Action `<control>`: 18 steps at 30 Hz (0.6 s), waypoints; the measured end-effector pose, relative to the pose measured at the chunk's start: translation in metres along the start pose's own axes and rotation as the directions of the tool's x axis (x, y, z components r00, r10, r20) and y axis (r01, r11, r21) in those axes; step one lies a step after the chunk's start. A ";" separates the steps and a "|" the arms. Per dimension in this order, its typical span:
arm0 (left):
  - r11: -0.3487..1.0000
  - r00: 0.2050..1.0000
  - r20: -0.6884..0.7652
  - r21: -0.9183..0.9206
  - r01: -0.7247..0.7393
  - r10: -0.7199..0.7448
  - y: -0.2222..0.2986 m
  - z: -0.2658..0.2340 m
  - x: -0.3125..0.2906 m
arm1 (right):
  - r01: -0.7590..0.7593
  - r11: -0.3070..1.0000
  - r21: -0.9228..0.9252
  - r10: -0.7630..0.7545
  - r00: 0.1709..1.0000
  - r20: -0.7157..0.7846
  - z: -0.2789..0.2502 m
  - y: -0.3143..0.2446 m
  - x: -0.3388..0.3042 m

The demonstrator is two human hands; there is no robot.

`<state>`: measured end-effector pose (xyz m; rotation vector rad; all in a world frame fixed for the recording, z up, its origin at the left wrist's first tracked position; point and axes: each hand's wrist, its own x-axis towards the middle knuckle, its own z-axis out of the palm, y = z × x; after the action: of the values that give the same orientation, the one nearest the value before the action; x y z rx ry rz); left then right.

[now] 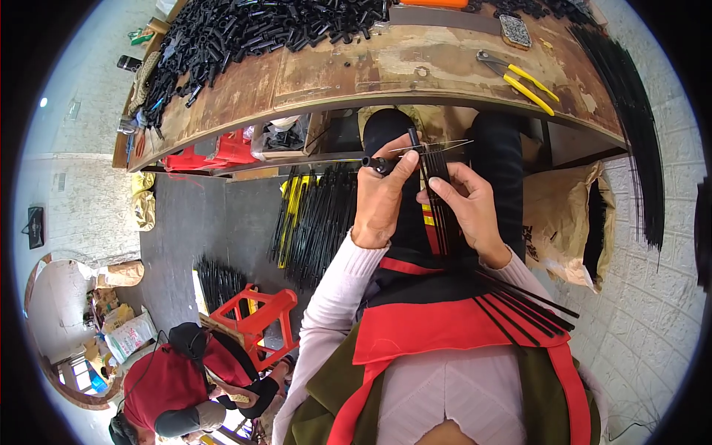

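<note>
My left hand (pixel 377 199), closed, holds a short black tube (pixel 380 165) whose open end shows above the fingers. Its thumb presses at the upper end of a bundle of thin black rods (pixel 437 215), where thin metal wires (pixel 452 144) stick out to the sides. My right hand (pixel 472 204) pinches the same bundle a little lower, thumb in front; the fingers behind are partly hidden. The bundle points down toward my lap. More thin black rods (pixel 523 315) lie loose across my red and black apron (pixel 437 330).
Ahead, a worn wooden bench (pixel 326 74) carries a heap of short black tubes (pixel 259 30) and yellow-handled pliers (pixel 523 81). Long black rods (pixel 630 111) hang off its right end. Rod bundles (pixel 315 222) and a red stool (pixel 263 319) stand at left, near another person (pixel 178 378).
</note>
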<state>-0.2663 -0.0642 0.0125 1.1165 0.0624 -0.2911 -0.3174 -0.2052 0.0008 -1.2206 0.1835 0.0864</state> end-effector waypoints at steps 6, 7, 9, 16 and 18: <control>0.985 0.999 0.027 -0.172 0.028 -0.024 -0.004 0.003 -0.001 | 0.047 0.998 -0.037 -0.047 0.999 0.013 0.001 0.001 0.001; 0.974 0.998 0.035 -0.219 0.055 -0.049 -0.005 0.002 -0.001 | 0.051 0.998 -0.036 -0.051 0.999 0.008 0.001 0.001 0.000; 0.961 0.996 0.045 -0.265 0.083 -0.074 -0.006 0.002 -0.001 | 0.010 1.000 -0.027 -0.009 0.999 0.033 -0.003 -0.001 0.003; 0.976 0.988 0.120 -0.178 0.122 -0.102 0.000 -0.004 -0.002 | -0.153 0.976 0.157 0.127 0.978 0.163 -0.014 0.000 0.010; 0.978 0.989 0.114 -0.171 0.117 -0.098 -0.001 -0.005 -0.002 | -0.126 0.983 0.136 0.102 0.980 0.172 -0.013 0.000 0.010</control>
<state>-0.2681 -0.0598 0.0094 0.9212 0.0542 -0.4332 -0.3091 -0.2176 -0.0057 -1.0502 0.1134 0.2685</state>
